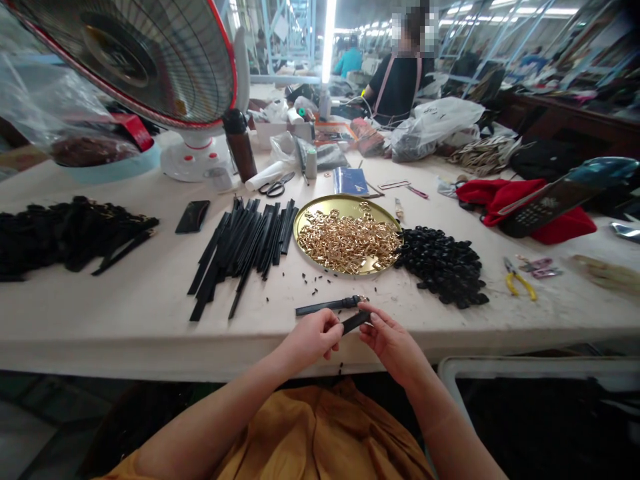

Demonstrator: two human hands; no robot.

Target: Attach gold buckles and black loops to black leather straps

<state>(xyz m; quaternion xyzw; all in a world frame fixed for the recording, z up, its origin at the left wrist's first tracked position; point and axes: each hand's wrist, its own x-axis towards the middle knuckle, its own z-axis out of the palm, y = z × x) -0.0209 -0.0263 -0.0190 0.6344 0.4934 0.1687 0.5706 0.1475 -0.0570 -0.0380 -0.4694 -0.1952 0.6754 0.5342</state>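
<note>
Working at a pale bench [125, 313], facing a spread of black straps [235, 240], a round tray [327, 205] of gold buckles [350, 237] and, on the right, a heap of black loops [440, 267]. Just past the left hand [320, 331] and right hand [387, 333], find a buckled strap [327, 307] lying on the bench. Pinching a short dark strip [355, 323] between both, one near each end, above the bench's front edge. Likely at a checking or fitting step; probably calls for a steady left pinch and fine right-fingertip work.
</note>
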